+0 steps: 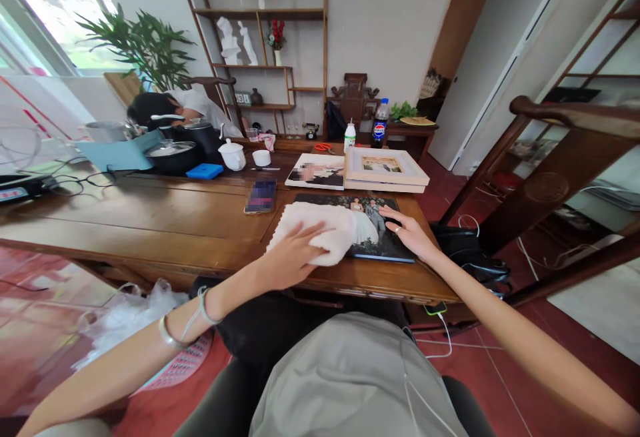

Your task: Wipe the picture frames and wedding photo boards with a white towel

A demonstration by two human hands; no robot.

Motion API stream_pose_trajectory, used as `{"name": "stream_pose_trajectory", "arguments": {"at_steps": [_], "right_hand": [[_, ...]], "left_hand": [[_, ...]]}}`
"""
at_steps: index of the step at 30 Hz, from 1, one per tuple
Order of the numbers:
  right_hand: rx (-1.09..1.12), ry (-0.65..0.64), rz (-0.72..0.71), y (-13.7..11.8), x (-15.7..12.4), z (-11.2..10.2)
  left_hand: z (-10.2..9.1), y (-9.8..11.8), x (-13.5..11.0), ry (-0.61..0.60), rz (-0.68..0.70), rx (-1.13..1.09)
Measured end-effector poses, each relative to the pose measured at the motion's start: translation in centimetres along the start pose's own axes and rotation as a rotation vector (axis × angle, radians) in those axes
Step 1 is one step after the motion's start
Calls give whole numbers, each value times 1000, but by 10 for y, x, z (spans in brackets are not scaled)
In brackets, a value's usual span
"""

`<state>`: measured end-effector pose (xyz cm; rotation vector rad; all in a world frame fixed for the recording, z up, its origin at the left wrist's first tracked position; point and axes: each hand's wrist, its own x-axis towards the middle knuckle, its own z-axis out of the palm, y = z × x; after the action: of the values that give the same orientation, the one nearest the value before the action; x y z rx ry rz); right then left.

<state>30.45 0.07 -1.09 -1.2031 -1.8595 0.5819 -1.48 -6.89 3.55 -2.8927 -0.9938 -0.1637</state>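
On the table a photo panel (383,247) with a dark picture of a couple in wedding clothes lies flat. A fluffy white cloth (330,220) covers its left part and reaches over its left edge. My left hand (293,257) rests on top of the cloth, fingers stretched out and pressed down on it. My right hand (407,231) lies open at the panel's right side, its fingertips touching the picture. Just behind are another photo print (320,173) and a pale framed picture (385,169) on a stack.
A phone (261,197) lies left of the cloth. Further back stand a white teapot (233,155), a cup (261,157), a blue box (204,171), a cola bottle (381,123) and a small white bottle (349,137). A person leans at the far left. A wooden chair (545,170) stands right.
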Motion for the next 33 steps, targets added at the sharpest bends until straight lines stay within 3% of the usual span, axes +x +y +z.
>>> {"name": "stream_pose_trajectory", "arguments": {"at_steps": [3, 7, 11, 16, 20, 25, 28, 33], "right_hand": [[-49, 8, -33, -4, -2, 2], [-110, 0, -43, -5, -4, 1], [-187, 8, -27, -4, -4, 0], [-219, 6, -31, -5, -4, 1], [-218, 12, -35, -6, -5, 2], [-222, 22, -42, -7, -6, 2], [-222, 20, -37, -7, -6, 2], [-213, 3, -28, -7, -5, 1]], "left_hand": [[4, -35, 24, -3, -43, 31], [15, -78, 56, 98, -113, 84], [21, -99, 69, 185, -167, 70], [15, -85, 44, 100, -50, 39], [7, -44, -1, 72, -99, 29], [-4, -6, -40, 69, 3, -5], [-5, -14, -31, 66, 17, 4], [6, -66, 22, 116, -97, 22]]}}
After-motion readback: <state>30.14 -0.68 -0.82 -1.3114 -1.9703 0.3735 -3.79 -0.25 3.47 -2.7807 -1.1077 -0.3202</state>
